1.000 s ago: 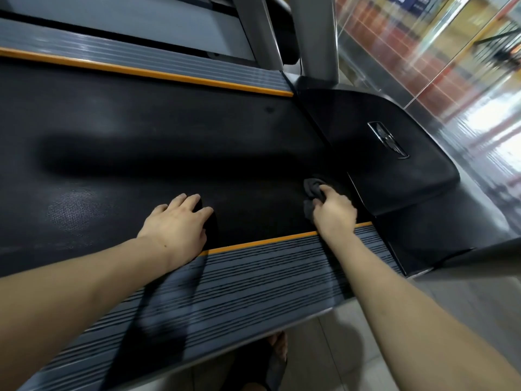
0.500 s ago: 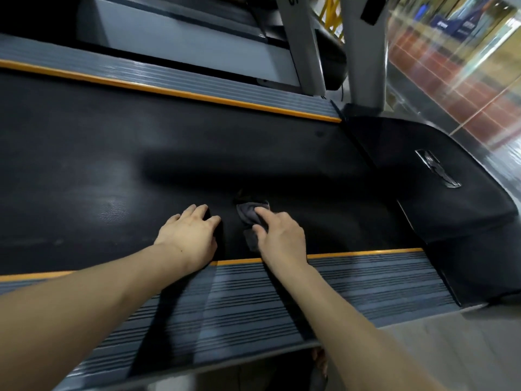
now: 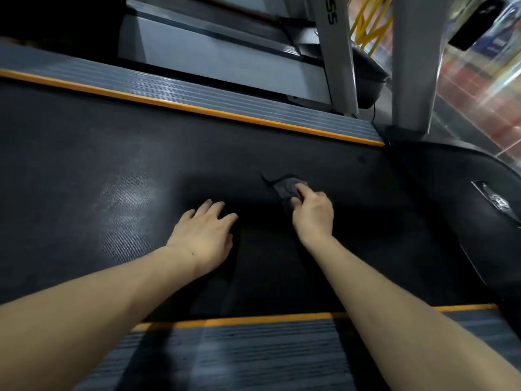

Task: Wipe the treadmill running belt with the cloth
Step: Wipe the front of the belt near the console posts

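Note:
The black running belt (image 3: 141,165) stretches across the view between two orange-edged side rails. A small dark grey cloth (image 3: 287,187) lies bunched on the belt near its middle. My right hand (image 3: 311,214) presses on the cloth, fingers curled over its near edge. My left hand (image 3: 204,234) rests flat on the belt to the left of the cloth, fingers spread, holding nothing.
The near ribbed side rail (image 3: 253,356) lies under my forearms; the far rail (image 3: 197,94) runs along the belt's other edge. A black motor cover (image 3: 465,207) with a silver badge sits at the right. Two grey uprights (image 3: 414,60) rise behind it.
My right hand has slid the cloth from the belt's right end by the motor cover toward the middle and farther from the near rail. My left hand has also moved farther onto the belt.

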`<control>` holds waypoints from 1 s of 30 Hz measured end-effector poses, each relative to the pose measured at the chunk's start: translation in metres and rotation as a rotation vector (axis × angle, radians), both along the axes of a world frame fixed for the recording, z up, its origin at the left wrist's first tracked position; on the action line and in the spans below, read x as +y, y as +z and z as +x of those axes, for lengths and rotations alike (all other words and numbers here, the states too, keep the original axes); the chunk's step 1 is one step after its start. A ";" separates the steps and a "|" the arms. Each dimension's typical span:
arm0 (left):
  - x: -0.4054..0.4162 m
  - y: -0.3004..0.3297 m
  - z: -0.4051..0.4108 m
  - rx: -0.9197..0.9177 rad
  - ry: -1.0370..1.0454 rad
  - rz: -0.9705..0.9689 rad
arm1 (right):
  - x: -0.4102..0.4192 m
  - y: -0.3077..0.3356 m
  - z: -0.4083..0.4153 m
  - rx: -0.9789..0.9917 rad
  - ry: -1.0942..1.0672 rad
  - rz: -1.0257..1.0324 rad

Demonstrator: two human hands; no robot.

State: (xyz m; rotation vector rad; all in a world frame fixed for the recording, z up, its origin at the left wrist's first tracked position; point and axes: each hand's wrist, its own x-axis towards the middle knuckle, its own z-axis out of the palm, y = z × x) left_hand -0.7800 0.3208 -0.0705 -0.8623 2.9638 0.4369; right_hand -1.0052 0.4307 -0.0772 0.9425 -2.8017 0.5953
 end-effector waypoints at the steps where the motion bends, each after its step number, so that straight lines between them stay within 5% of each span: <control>1: -0.009 -0.001 -0.001 0.010 0.001 -0.019 | -0.012 0.000 -0.011 0.002 -0.025 -0.012; 7: -0.061 -0.009 -0.004 0.026 0.052 -0.066 | -0.077 -0.006 -0.032 -0.054 -0.043 -0.020; 14: -0.085 -0.013 0.000 0.076 0.068 -0.072 | -0.051 -0.028 -0.002 0.130 0.667 -0.067; 16: -0.090 -0.015 0.003 0.080 0.057 -0.078 | -0.075 -0.024 -0.048 0.186 0.527 -0.019; 19: -0.097 -0.013 0.002 0.112 0.065 -0.049 | -0.110 -0.015 -0.087 0.022 0.133 -0.030; 21: -0.104 -0.010 -0.001 0.128 0.083 -0.045 | -0.121 -0.016 -0.064 -0.012 0.193 -0.046; 26: -0.115 -0.010 -0.003 0.100 0.088 -0.065 | -0.108 -0.024 -0.007 0.020 0.763 -0.018; 30: -0.125 -0.006 -0.005 0.088 0.051 -0.100 | -0.152 -0.020 -0.073 0.138 0.396 -0.059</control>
